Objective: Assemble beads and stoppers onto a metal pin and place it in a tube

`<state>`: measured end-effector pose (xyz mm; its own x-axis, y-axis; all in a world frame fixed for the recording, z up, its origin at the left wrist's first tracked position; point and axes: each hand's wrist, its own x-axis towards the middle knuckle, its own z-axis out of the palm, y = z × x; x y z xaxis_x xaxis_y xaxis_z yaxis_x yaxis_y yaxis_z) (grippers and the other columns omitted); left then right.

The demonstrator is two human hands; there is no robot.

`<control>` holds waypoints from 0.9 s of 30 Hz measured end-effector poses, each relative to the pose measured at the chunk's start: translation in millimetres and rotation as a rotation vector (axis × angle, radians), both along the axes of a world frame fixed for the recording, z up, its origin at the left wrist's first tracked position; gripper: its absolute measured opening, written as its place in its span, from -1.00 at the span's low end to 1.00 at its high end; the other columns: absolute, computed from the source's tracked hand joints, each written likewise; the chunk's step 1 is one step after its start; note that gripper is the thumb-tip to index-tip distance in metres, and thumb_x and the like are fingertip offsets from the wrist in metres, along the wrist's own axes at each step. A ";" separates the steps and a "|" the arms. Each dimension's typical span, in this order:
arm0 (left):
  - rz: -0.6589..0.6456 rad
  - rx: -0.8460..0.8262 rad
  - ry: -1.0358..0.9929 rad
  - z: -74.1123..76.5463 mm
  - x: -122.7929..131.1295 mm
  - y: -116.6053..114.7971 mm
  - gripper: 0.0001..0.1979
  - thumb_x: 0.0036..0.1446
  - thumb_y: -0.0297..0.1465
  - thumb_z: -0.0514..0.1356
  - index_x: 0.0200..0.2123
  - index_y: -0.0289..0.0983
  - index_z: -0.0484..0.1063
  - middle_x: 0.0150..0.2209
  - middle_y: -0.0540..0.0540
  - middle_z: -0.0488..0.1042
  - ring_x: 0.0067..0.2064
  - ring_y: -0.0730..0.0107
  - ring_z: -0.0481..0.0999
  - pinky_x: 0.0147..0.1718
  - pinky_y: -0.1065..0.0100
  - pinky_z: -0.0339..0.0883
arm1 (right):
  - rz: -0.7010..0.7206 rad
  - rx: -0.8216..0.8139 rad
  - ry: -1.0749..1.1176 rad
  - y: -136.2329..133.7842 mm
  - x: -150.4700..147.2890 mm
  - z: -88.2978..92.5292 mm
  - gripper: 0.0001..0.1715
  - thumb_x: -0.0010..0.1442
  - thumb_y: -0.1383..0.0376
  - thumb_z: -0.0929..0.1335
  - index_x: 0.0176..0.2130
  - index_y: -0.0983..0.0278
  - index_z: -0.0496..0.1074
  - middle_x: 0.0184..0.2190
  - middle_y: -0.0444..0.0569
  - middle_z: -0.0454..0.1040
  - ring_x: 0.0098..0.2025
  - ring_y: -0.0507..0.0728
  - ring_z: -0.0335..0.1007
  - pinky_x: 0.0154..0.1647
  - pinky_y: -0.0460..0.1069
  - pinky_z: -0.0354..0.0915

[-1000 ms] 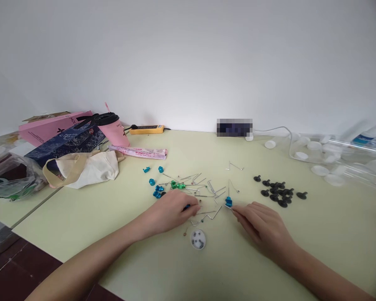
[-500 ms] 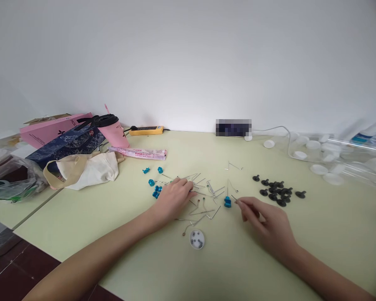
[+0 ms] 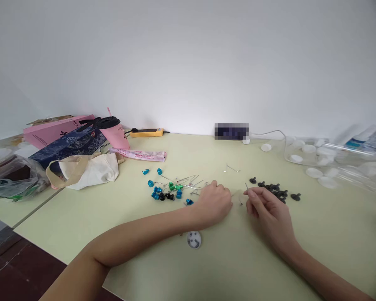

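My left hand (image 3: 213, 203) lies curled on the pale green table (image 3: 175, 267), over the spot where thin bent metal wires (image 3: 192, 182) are scattered; what its fingers hold is hidden. My right hand (image 3: 266, 209) is closed in a pinch on a thin metal wire (image 3: 246, 186) that points up and left. Small blue and green metal pieces (image 3: 163, 190) lie just left of my left hand. A cluster of black knobs (image 3: 277, 191) sits beyond my right hand. A small white round lid (image 3: 194, 239) with tiny parts lies under my left forearm.
At the far left stand a pink cup (image 3: 113, 131), a pink box (image 3: 52, 127), a dark blue bag (image 3: 69, 144), a cream cloth bag (image 3: 87, 169) and a plastic bag (image 3: 9, 179). A yellow power strip (image 3: 147, 132) lies against the wall. Clear containers and white caps (image 3: 326, 161) fill the right.
My left hand has moved right across the wires to the middle, close to my right hand. My right hand has lifted a wire away from the blue piece it was touching.
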<state>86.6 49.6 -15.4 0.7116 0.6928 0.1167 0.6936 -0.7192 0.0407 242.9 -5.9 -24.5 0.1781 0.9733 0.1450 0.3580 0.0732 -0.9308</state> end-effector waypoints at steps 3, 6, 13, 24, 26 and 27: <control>0.043 -0.151 -0.163 8.8 -7.0 0.8 -0.81 0.26 -0.37 0.03 -0.34 -0.34 0.36 -0.32 -0.19 0.45 -0.28 0.22 0.41 -0.32 0.25 0.28 | 0.017 0.021 -0.010 -0.7 1.1 -1.4 -0.70 0.30 0.04 0.24 -0.29 0.19 0.36 -0.63 -0.21 0.27 -0.55 0.02 0.12 -0.51 -0.08 0.08; 0.067 -0.630 -0.602 15.7 -23.3 3.3 -0.80 0.23 -0.25 0.10 -0.32 -0.28 0.30 -0.37 -0.07 0.46 -0.44 0.39 0.40 -0.43 0.34 0.29 | 0.038 0.113 -0.057 -5.1 -0.8 -4.6 -0.73 0.31 0.08 0.24 -0.29 0.18 0.35 -0.61 -0.20 0.28 -0.56 0.01 0.12 -0.51 -0.07 0.08; 0.120 -1.463 -1.195 1.5 -54.2 -7.1 -0.68 0.05 -0.29 0.32 -0.21 -0.37 0.39 -0.28 -0.18 0.53 -0.33 0.40 0.57 -0.17 0.32 0.38 | 0.174 0.247 0.022 -28.6 -16.5 -16.7 -0.84 0.37 0.23 0.17 -0.05 0.14 0.22 -0.57 -0.22 0.34 -0.58 0.01 0.17 -0.53 -0.09 0.15; -0.008 -1.477 -1.163 5.4 -57.1 -7.1 -0.75 0.06 -0.37 0.31 -0.22 -0.35 0.39 -0.19 -0.20 0.51 -0.15 0.21 0.58 0.00 0.14 0.33 | 0.339 -0.085 -0.136 -26.5 -22.7 -4.1 -0.63 0.35 0.10 0.16 -0.39 0.22 0.30 -0.67 -0.25 0.20 -0.61 -0.01 -0.03 -0.57 -0.08 -0.06; 0.050 -1.400 -1.152 6.8 -55.1 -7.4 -0.74 -0.01 -0.40 0.36 -0.28 -0.34 0.37 -0.26 -0.16 0.51 -0.24 0.27 0.58 -0.13 0.18 0.40 | 0.348 -0.115 -0.114 -24.4 -23.6 -3.2 -0.61 0.35 0.08 0.16 -0.40 0.22 0.30 -0.68 -0.26 0.16 -0.61 0.00 -0.05 -0.57 -0.08 -0.08; 0.076 -1.367 -1.137 7.4 -54.2 -7.7 -0.73 -0.05 -0.42 0.38 -0.31 -0.34 0.36 -0.30 -0.14 0.52 -0.29 0.30 0.57 -0.20 0.22 0.42 | 0.356 -0.128 -0.108 -23.6 -23.9 -2.9 -0.61 0.35 0.08 0.16 -0.40 0.22 0.31 -0.68 -0.26 0.15 -0.60 0.00 -0.06 -0.57 -0.08 -0.08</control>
